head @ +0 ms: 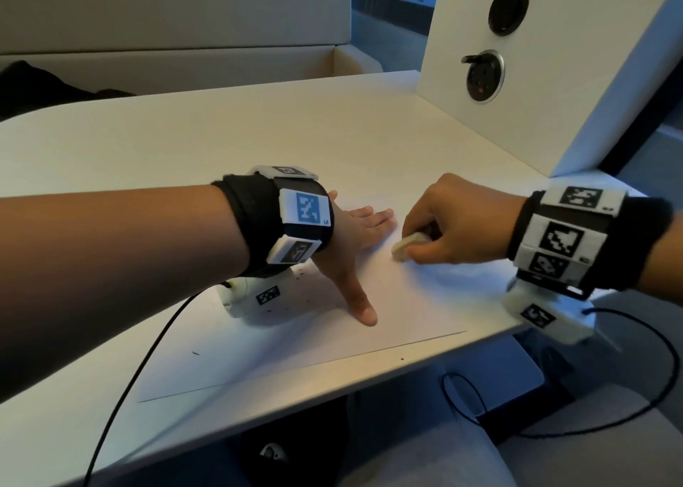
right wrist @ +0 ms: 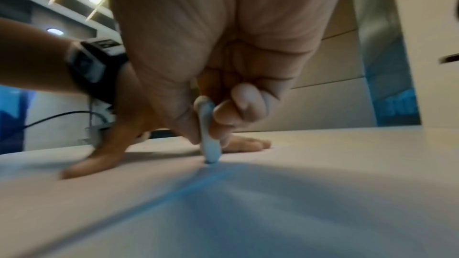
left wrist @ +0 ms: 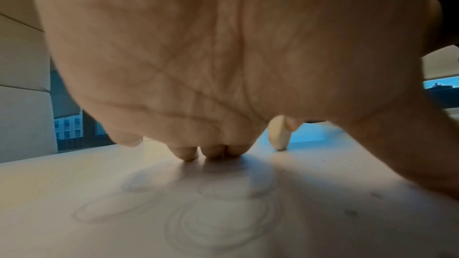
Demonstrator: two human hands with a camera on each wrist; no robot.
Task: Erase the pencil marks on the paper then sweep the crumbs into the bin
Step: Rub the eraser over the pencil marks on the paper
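— While we look from the lower edge of the frame upward, what comes first?

— We see the counter (head: 369, 124), and on it the paper (head: 303, 353), its near edge a thin dark line low in the head view. A few dark crumbs (head: 194, 353) lie on the sheet at lower left and near the left wrist.

— And our hands?

— Our left hand (head: 354, 250) lies flat on the paper at mid-frame, fingers straight and spread, thumb pointing toward the bottom of the frame, holding nothing but pressing the sheet down. Just right of it, our right hand (head: 454, 224) has its fingers curled, pinching the eraser (head: 406, 245) between thumb and fingertips; the eraser's lower tip touches the paper.

— Where are the pencil marks?

— In the left wrist view we see faint looping pencil marks (left wrist: 223, 221) on the sheet beneath the left palm, in the lower middle of the frame. The eraser shows beyond the fingers, right of centre.

— Farther back?

— At upper right of the head view a white panel (head: 576, 80) stands on the counter, carrying two round sockets (head: 484, 76).
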